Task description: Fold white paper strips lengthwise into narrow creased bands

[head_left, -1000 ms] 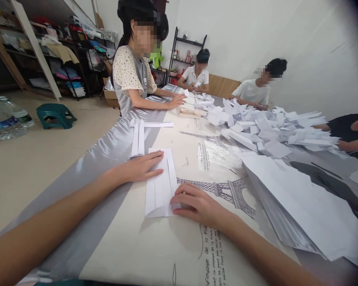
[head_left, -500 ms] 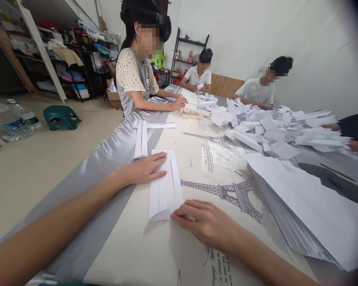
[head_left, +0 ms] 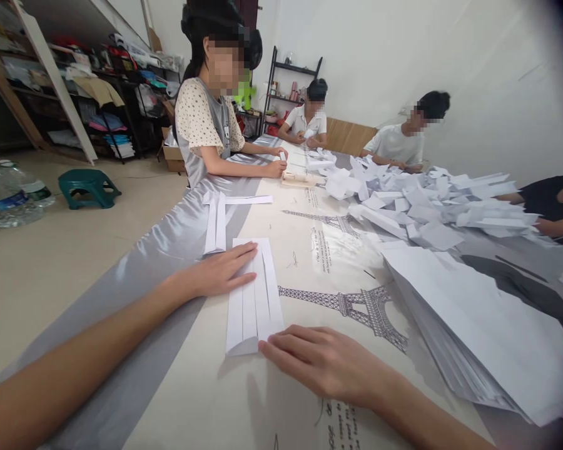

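A sheet of white paper (head_left: 249, 315) with long lengthwise folds lies before me on the tablecloth. My left hand (head_left: 220, 270) rests flat on its upper left part, fingers stretched out and thumb apart. At the near right corner, my right hand (head_left: 319, 359) has its fingers closed on the paper's edge; the fingertips partly hide that corner. The near end of the sheet curls up slightly. Just beyond my left hand lies a narrow folded paper piece (head_left: 215, 225), with a thin paper strip (head_left: 248, 200) stretching to the right from its far end.
A stack of white paper (head_left: 478, 319) lies at the right. Behind it spreads a heap of folded papers (head_left: 417, 203). A co-worker (head_left: 211, 125) stands at the left table side, others sit farther off. A green stool (head_left: 89, 187) and water bottles (head_left: 12, 197) are on the floor.
The view has shifted slightly, so most things appear a little farther left. Both my hands stay on the folded paper. The co-worker at the left now shows a small white piece between the hands.
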Motion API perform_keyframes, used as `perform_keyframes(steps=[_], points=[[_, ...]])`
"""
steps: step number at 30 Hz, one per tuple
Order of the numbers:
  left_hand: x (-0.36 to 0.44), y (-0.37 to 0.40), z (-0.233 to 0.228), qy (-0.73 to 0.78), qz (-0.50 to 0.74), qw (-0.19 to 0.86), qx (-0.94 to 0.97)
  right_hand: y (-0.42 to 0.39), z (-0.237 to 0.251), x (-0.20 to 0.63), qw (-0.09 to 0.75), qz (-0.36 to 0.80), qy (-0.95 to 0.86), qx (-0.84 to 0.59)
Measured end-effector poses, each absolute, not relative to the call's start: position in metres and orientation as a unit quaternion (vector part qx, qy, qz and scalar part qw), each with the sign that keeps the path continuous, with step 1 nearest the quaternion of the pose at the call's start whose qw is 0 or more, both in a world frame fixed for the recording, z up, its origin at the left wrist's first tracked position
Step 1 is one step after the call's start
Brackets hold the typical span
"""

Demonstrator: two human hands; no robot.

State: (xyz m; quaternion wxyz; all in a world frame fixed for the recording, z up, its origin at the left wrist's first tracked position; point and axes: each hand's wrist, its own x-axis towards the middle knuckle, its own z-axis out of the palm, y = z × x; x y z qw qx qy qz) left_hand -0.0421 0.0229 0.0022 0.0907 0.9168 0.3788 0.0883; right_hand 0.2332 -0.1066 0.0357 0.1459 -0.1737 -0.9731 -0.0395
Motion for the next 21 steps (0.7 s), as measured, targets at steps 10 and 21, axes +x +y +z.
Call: perform_keyframes(steps=[10, 21], points=[[-0.023, 0.002, 0.017, 0.268, 0.25, -0.037, 0.93, -0.077, 0.024, 0.261, 0.301, -0.048, -0.912, -0.275], [0.001, -0.029, 0.015, 0.091, 0.326, -0.157, 0.928, -0.079, 0.022, 0.246, 0.333, -0.047, -0.901, -0.273]])
